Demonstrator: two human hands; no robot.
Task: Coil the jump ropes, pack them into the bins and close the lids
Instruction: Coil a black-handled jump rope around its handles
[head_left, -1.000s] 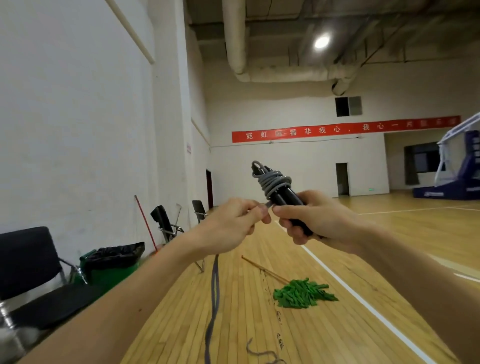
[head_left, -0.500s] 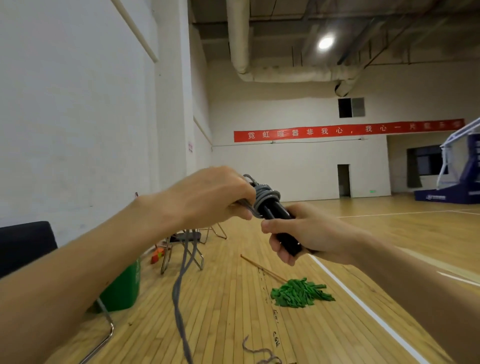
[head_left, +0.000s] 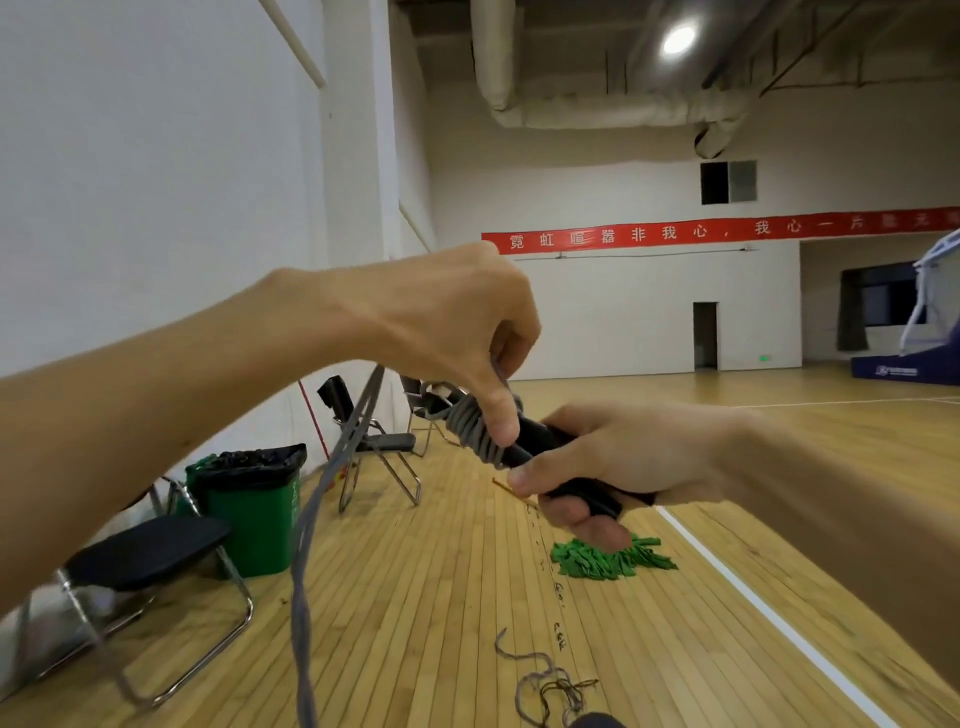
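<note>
- The right hand (head_left: 623, 467) has its fingers curled tight round the black handles (head_left: 540, 441) of the jump rope, both held together as one bundle. They point up and away to the left, so the free end sticks out to be wound on.
- The left hand (head_left: 447, 332) comes over from above. Its thumb is pressed down on the grey cord (head_left: 475, 431) wrapped round the handles' upper part, and its fingers are bent over the top, pinching the cord. That looks meant to stop the turns from slackening between passes.
- From under the left hand the slack cord (head_left: 322, 493) drops in a long line to the wooden floor (head_left: 415, 597) and runs out of the bottom of the view. I judge there is a fair length yet to wind.
- The rope is up in the air between the two hands, over the floor near the left wall, resting on nothing.
- A loose tangle of cord (head_left: 545, 680) lies on the floor lower down. I cannot tell whether it belongs to this rope.
- Along the left wall stand a green bin (head_left: 254, 519) with a black liner and a folding chair (head_left: 150, 551). A green mop head (head_left: 608, 558) lies on the boards below the right hand.
- No lidded packing bin shows here, so packing and closing are not yet begun.
</note>
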